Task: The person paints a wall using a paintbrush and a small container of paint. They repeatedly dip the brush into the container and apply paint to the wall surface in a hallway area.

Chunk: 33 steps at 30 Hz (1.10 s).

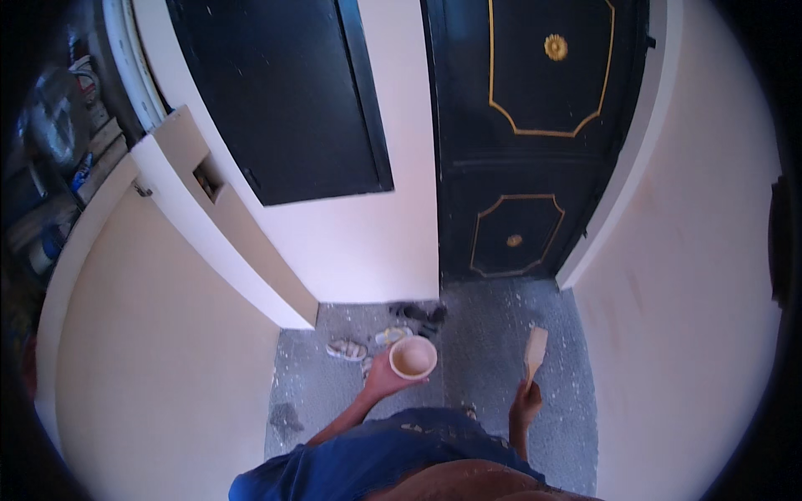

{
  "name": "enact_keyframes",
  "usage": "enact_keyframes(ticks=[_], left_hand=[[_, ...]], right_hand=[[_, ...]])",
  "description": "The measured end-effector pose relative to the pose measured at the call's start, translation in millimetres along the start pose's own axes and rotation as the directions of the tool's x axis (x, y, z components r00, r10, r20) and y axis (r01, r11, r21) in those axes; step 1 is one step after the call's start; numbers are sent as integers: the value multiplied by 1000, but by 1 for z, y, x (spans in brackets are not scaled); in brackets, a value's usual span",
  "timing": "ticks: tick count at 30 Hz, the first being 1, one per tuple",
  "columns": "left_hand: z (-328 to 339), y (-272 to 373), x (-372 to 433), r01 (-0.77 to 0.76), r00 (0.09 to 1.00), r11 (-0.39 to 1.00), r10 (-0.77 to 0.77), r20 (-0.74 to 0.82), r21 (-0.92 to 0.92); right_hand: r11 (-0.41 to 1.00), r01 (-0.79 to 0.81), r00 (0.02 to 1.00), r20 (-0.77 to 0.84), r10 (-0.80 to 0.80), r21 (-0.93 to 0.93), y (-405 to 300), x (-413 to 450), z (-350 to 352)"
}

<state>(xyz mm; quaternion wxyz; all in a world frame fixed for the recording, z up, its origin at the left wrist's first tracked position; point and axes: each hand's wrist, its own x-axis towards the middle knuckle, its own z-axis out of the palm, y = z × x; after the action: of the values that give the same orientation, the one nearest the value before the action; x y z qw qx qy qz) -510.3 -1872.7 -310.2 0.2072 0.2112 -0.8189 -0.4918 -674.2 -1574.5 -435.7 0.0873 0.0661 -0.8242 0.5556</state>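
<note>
My left hand (382, 379) is wrapped around a pale, round-mouthed cup (413, 358). Something light, pinkish-white, shows inside the cup; whether it is paint or another material I cannot tell. Off to the right, my right hand (526, 404) grips the handle of a flat, pale, paddle-shaped tool (536, 347). Its broad end points forward, away from me, and I cannot make out whether it is a spatula or a flat brush. Both things are held above the grey floor (482, 351), apart from the walls.
Ahead stands a black door (520, 169) with gold trim, beside a black wall panel (288, 94). Sandals (346, 349) and dark footwear (416, 311) lie on the floor. A low wall (156, 313) bounds the left; a plain wall (677, 313) rises at right.
</note>
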Motion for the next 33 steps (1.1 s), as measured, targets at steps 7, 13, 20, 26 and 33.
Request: enact_keyframes(ticks=[7,13,20,26,33], left_hand=[[-21,12,1,7,1000,999,-7,-8,35],[-26,-3,0,-23,995,999,25,-99,25],[-24,-18,8,-18,995,999,14,-94,-38],[-6,-1,17,-65,995,995,60,-74,-74],[8,-2,27,-89,996,995,89,-3,-50]], right_hand=[[998,54,998,35,-53,-23,1,17,34],[989,139,988,68,-136,-47,-3,24,56],[994,11,994,109,-23,109,-23,21,65],[997,-83,992,101,82,8,-32,12,46],[985,-151,988,21,153,-80,4,-7,30]])
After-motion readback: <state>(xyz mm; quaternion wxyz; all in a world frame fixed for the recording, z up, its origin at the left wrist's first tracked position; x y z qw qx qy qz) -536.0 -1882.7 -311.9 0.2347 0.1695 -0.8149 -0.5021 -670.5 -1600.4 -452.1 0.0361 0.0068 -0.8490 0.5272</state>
